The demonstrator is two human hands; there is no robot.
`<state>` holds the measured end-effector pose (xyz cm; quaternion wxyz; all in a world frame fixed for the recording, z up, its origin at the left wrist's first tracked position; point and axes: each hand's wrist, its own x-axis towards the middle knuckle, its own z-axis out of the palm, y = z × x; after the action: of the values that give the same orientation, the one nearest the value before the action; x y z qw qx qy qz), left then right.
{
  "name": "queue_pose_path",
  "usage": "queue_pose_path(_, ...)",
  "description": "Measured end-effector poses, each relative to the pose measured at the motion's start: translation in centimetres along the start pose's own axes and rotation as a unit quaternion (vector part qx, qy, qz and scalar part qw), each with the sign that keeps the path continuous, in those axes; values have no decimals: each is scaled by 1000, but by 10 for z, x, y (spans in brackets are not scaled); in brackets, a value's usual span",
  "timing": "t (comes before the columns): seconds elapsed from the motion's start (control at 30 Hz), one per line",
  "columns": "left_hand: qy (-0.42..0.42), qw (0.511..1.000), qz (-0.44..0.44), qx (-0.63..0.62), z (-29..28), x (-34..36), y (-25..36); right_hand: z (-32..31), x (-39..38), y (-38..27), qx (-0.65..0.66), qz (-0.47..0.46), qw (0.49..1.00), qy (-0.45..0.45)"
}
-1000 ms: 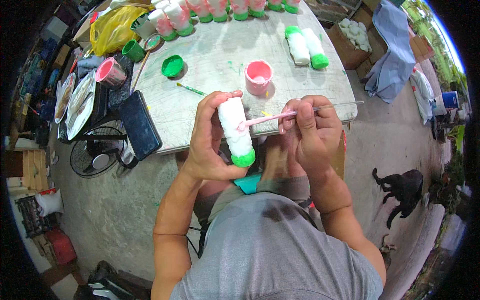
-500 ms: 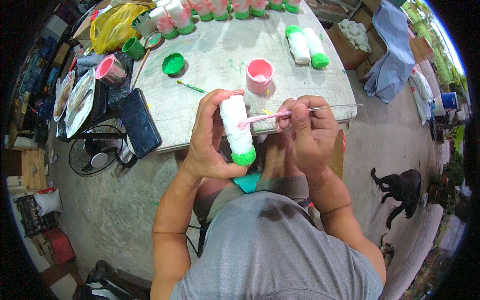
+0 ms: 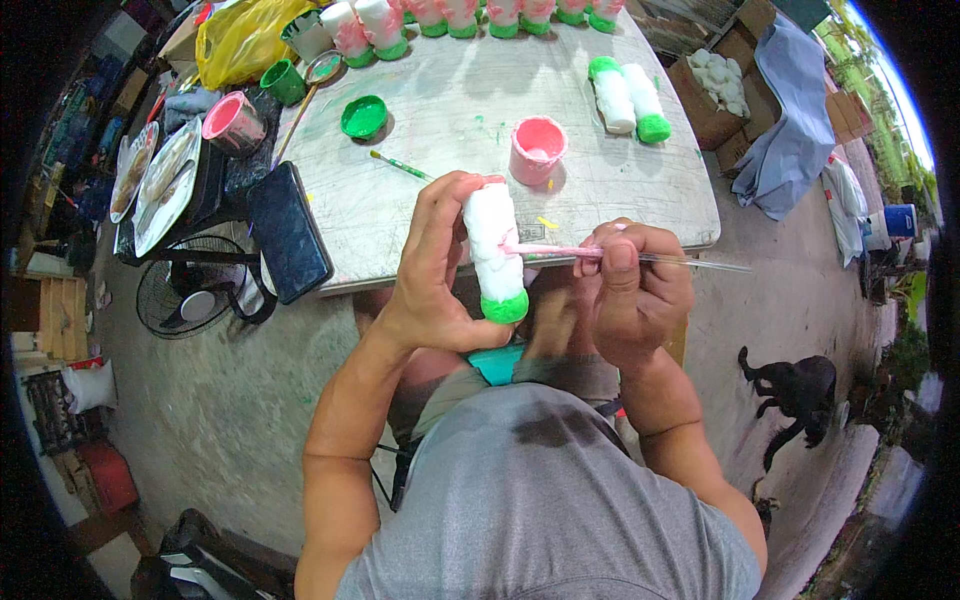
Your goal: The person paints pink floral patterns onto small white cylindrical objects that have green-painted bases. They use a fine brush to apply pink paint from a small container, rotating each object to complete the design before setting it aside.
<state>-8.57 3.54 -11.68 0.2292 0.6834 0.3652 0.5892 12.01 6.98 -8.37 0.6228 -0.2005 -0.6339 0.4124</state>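
My left hand [image 3: 432, 265] grips a white bumpy cylinder [image 3: 492, 235] with a green-painted end, its thumb under the green end and its fingers at the top. In my right hand [image 3: 640, 285] is a thin paintbrush [image 3: 560, 250] with a clear handle and pink-coated front. Its tip touches the cylinder's side, where a pink smear shows. Just beyond my hands, a pink paint cup [image 3: 538, 150] stands on the table [image 3: 450, 110]. Two similar white cylinders [image 3: 628, 102] with green ends lie at the right.
Pink-and-white pieces with green bottoms [image 3: 460, 18] line the far edge. To the left are a green paint lid [image 3: 363, 117], another brush [image 3: 400, 165], a dark phone [image 3: 289, 232] and a second pink cup [image 3: 233, 123]. A fan [image 3: 195, 295] and a black cat [image 3: 795, 390] are on the floor.
Both hands and the cylinder have shifted slightly right in view. The brush now lies more level, its tip still on the cylinder. The cat's pose has changed a little.
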Motion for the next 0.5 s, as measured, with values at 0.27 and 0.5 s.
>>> queue_pose_path(0.27, 24, 997, -23, -63, 1, 1, 2, 7, -6, 4, 26, 36, 999, 30)
queue_pose_path(0.5, 25, 995, -39, -83, 1, 0, 2, 9, -4, 4, 111, 44, 992, 45)
